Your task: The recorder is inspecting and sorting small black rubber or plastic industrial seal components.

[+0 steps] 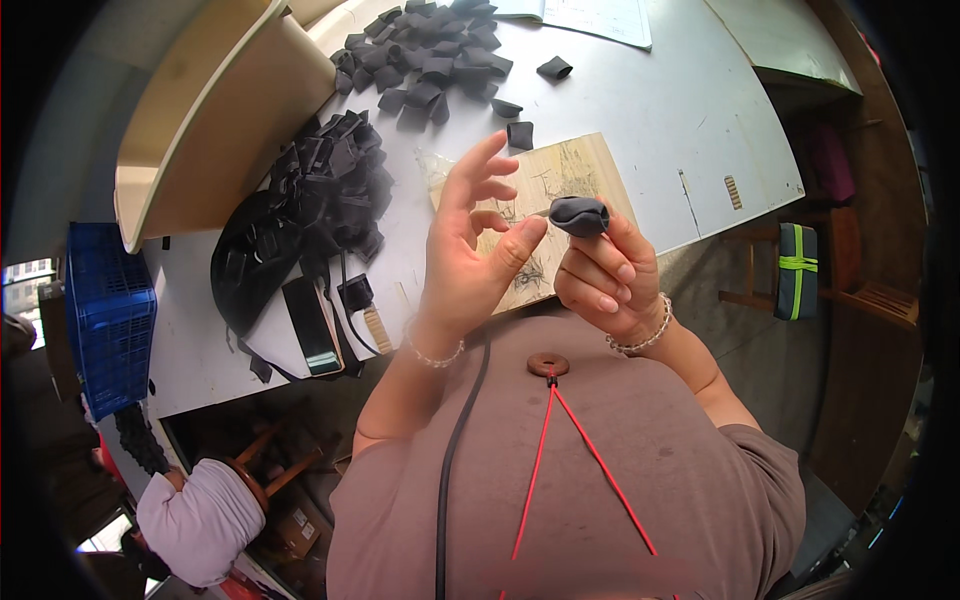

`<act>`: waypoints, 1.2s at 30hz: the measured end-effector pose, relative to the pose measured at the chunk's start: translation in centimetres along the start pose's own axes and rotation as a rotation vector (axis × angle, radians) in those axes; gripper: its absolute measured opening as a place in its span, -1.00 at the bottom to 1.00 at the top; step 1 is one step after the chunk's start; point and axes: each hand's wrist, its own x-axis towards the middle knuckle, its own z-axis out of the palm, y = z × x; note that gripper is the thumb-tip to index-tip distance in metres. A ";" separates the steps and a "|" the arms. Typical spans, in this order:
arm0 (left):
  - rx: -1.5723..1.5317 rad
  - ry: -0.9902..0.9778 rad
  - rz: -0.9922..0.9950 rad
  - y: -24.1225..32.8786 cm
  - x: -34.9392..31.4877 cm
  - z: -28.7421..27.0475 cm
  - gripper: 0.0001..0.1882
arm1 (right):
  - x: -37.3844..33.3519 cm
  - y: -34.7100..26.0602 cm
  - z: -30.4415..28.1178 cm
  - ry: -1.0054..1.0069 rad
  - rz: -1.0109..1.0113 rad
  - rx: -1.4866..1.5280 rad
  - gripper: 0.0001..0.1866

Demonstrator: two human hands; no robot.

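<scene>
My right hand [610,275] grips a small black fabric pouch [578,216] between thumb and fingers, its folded mouth facing me. Just to the left, my left hand [475,230] is raised with its fingers spread and the index finger curled. Its thumb tip comes close to the pouch's left edge; whether it touches, I cannot tell. Beneath both hands lies a wooden board [590,165] with dark scribbled marks. Past its far edge is another black pouch [520,135], with two more single pieces farther off.
Many black pieces [430,60] are heaped on the white table [700,130]; another pile [335,180] spills from a black bag. A phone [312,325] lies near the front edge. At left stand a beige panel [230,120] and a blue crate [108,305]. Another person [200,520] sits lower left.
</scene>
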 end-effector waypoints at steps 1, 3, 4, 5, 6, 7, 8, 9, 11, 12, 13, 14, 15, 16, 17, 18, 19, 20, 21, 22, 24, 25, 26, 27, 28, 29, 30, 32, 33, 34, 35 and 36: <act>0.001 0.000 0.002 -0.1 0.5 -0.5 -0.54 | -0.2 -0.4 0.0 -0.043 -0.022 -0.023 -0.61; 0.251 -0.250 0.317 -0.5 1.1 -1.0 -0.49 | -0.4 -0.6 -0.1 -0.081 -0.047 -0.049 -0.61; 0.191 -0.213 0.340 -0.6 1.3 -0.2 -0.53 | -0.5 -0.6 -0.5 0.015 -0.053 -0.057 -0.61; 0.189 -0.214 0.342 -0.7 1.5 0.0 -0.53 | -0.6 -0.6 -0.9 0.109 -0.059 -0.065 -0.61; 0.235 -0.215 0.402 -0.7 1.7 0.1 -0.57 | -0.7 -0.3 -1.1 0.113 -0.038 -0.053 -0.62; 0.282 -0.215 0.462 -0.8 2.0 0.3 -0.62 | -0.7 -0.1 -1.0 0.114 -0.040 -0.055 -0.62; 0.274 -0.214 0.512 -1.0 2.3 0.4 -0.71 | -0.8 0.1 -0.9 0.097 -0.043 -0.074 -0.63; 0.272 -0.215 0.511 -1.2 2.5 0.3 -0.71 | -0.8 0.2 -0.8 0.081 -0.045 -0.093 -0.63; 0.242 -0.233 0.496 -1.9 2.7 -0.1 -0.73 | -0.8 0.1 -0.7 0.082 -0.023 -0.115 -0.64; 0.185 -0.226 0.485 -2.5 2.9 -0.1 -0.75 | -0.7 0.1 -0.9 0.086 -0.028 -0.117 -0.65; 0.185 -0.225 0.484 -3.1 3.0 0.0 -0.75 | -0.7 0.2 -1.0 0.090 -0.031 -0.118 -0.65; 0.118 -0.232 0.456 -3.7 3.0 0.0 -0.79 | -0.7 0.2 -1.1 0.090 -0.030 -0.117 -0.65; 0.051 -0.237 0.428 -4.0 3.1 0.1 -0.82 | -0.6 0.2 -1.1 0.118 -0.025 -0.093 -0.66; 0.052 -0.236 0.427 -4.2 3.0 0.2 -0.82 | -0.6 0.3 -1.2 0.145 -0.020 -0.069 -0.66; -0.029 -0.236 0.412 -4.3 2.9 0.3 -0.82 | -0.6 0.3 -1.1 0.147 -0.020 -0.068 -0.66; -0.110 -0.235 0.397 -4.4 2.9 0.4 -0.81 | -0.7 0.4 -1.0 0.093 -0.017 -0.091 -0.67; -0.110 -0.235 0.396 -4.2 2.8 0.4 -0.81 | -0.7 0.4 -0.9 0.039 -0.014 -0.113 -0.68; -0.098 -0.231 0.422 -3.8 2.7 0.4 -0.81 | -0.7 0.4 -0.9 0.040 -0.015 -0.112 -0.68; -0.085 -0.228 0.449 -3.6 2.7 0.4 -0.81 | -0.7 0.4 -0.9 0.086 -0.013 -0.117 -0.68; -0.085 -0.229 0.447 -3.9 2.6 0.3 -0.81 | -0.7 0.4 -0.9 0.131 -0.011 -0.121 -0.69; -0.224 -0.242 0.319 -4.8 2.8 0.1 -0.81 | -0.6 0.5 -1.0 0.145 -0.002 -0.104 -0.70; -0.223 -0.242 0.321 -5.0 2.8 0.1 -0.81 | -0.5 0.6 -1.0 0.161 0.005 -0.087 -0.70; -0.254 -0.234 0.314 -5.0 2.7 0.3 -0.80 | -0.5 0.7 -0.6 0.160 0.002 -0.096 -0.72; -0.285 -0.227 0.307 -5.1 2.5 0.4 -0.80 | -0.5 0.8 -0.4 0.163 -0.001 -0.096 -0.72; -0.287 -0.229 0.305 -5.1 2.3 0.5 -0.80 | -0.6 0.8 -0.3 0.148 0.009 -0.109 -0.73; -0.336 -0.188 0.260 -5.1 2.0 0.6 -0.78 | -0.5 0.9 -0.1 0.133 0.020 -0.121 -0.75; -0.384 -0.147 0.215 -5.2 1.7 0.7 -0.76 | -0.4 1.0 0.4 0.191 0.029 -0.143 -0.77; -0.404 -0.146 0.151 -5.5 1.3 0.8 -0.75 | -0.3 1.1 0.3 0.201 0.027 -0.147 -0.78; -0.423 -0.143 0.088 -5.6 1.3 0.8 -0.74 | -0.2 1.2 0.2 0.210 0.027 -0.151 -0.79; -0.415 -0.171 0.088 -5.5 1.4 0.7 -0.75 | -0.2 1.2 0.3 0.208 0.027 -0.152 -0.79; -0.416 -0.173 0.088 -4.7 1.5 0.9 -0.75 | -0.3 1.1 0.4 0.238 0.017 -0.169 -0.79; -0.426 -0.107 0.042 -3.2 1.7 1.3 -0.75 | -0.4 1.0 0.4 0.269 0.004 -0.186 -0.79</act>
